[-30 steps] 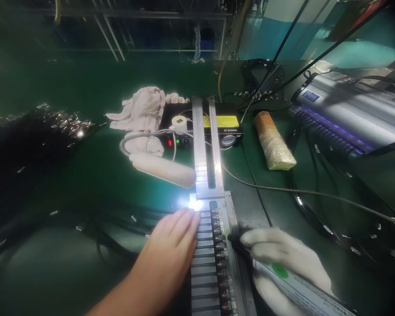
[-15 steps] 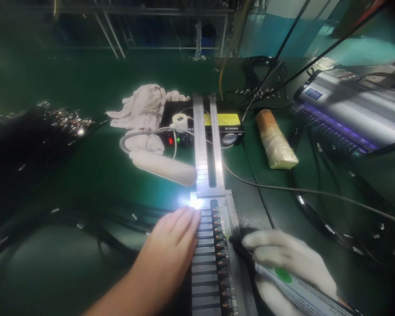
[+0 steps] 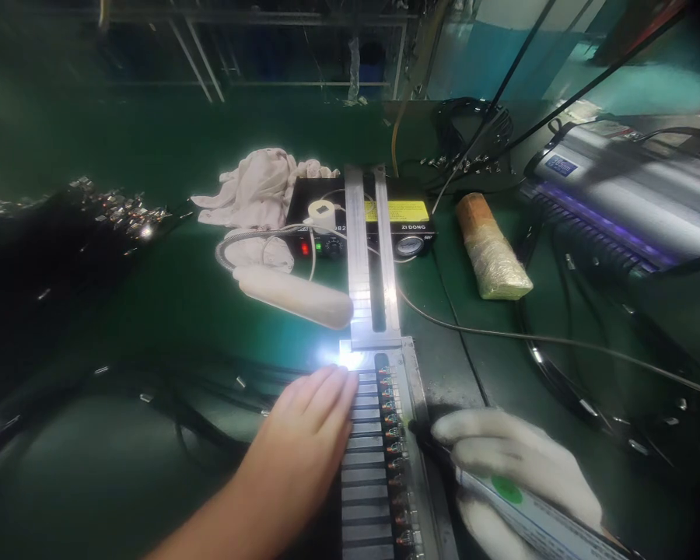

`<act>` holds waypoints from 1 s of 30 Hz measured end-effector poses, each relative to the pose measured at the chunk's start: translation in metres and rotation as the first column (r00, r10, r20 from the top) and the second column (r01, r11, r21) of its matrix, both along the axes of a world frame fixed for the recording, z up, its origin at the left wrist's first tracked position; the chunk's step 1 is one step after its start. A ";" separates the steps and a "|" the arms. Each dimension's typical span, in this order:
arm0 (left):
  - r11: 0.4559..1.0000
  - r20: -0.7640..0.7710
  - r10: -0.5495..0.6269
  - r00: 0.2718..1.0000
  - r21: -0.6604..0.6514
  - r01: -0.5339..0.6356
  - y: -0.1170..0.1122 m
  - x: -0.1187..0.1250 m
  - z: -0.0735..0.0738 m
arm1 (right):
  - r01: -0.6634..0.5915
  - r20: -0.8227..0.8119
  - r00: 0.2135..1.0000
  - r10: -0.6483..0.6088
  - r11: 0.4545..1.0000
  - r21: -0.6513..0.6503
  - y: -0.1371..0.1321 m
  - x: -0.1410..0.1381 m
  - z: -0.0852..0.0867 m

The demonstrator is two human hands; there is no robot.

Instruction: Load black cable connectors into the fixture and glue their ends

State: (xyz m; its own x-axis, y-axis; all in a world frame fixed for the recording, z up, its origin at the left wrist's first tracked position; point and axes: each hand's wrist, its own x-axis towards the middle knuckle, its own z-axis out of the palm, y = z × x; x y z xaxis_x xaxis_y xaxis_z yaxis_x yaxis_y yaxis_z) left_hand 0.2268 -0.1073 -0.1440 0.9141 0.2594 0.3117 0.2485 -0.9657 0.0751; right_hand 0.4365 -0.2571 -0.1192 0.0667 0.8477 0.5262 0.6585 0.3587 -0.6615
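Observation:
My bare left hand (image 3: 306, 435) lies flat, fingers stretched out, on the left side of a long metal fixture (image 3: 366, 459) that carries a row of several small components (image 3: 393, 443). My gloved right hand (image 3: 513, 463) grips a pen-like dispensing tool (image 3: 522, 505) with a green dot; its dark tip touches the component row at the fixture's right edge. A white lamp head (image 3: 295, 295) on a flexible neck throws a bright spot on the fixture just beyond my left fingertips.
A black control box (image 3: 408, 225) with a yellow label stands behind a slotted metal rail (image 3: 373, 257). Beige rags (image 3: 262, 190) lie left of it, a wrapped block (image 3: 493, 257) right. A grey machine (image 3: 624, 198) with violet light sits far right; cables cross the green mat (image 3: 152, 303).
The view has shifted slightly; both hands stay in the same places on the fixture, with the tool tip still at the component row.

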 end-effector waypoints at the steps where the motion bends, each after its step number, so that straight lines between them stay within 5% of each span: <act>1: 1.000 0.001 -0.001 1.000 -0.001 0.001 0.000 0.000 0.000 | -0.005 -0.004 1.000 0.005 1.000 0.000 0.000 0.000 0.000; 16: 1.000 -0.007 0.000 1.000 -0.002 0.000 -0.002 -0.001 -0.004 | 0.035 -0.012 0.999 -0.034 0.999 0.011 -0.001 0.000 -0.008; 30: 1.000 -0.006 -0.002 1.000 0.007 0.002 0.000 0.000 -0.002 | 0.038 0.087 0.995 -0.040 0.999 0.024 -0.002 -0.007 0.007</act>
State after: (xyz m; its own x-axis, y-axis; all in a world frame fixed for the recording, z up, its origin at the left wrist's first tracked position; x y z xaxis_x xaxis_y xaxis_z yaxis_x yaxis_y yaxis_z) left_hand 0.2263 -0.1069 -0.1458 0.9166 0.2552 0.3078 0.2468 -0.9668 0.0669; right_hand 0.4295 -0.2594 -0.1125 0.0525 0.8334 0.5502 0.7272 0.3457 -0.5930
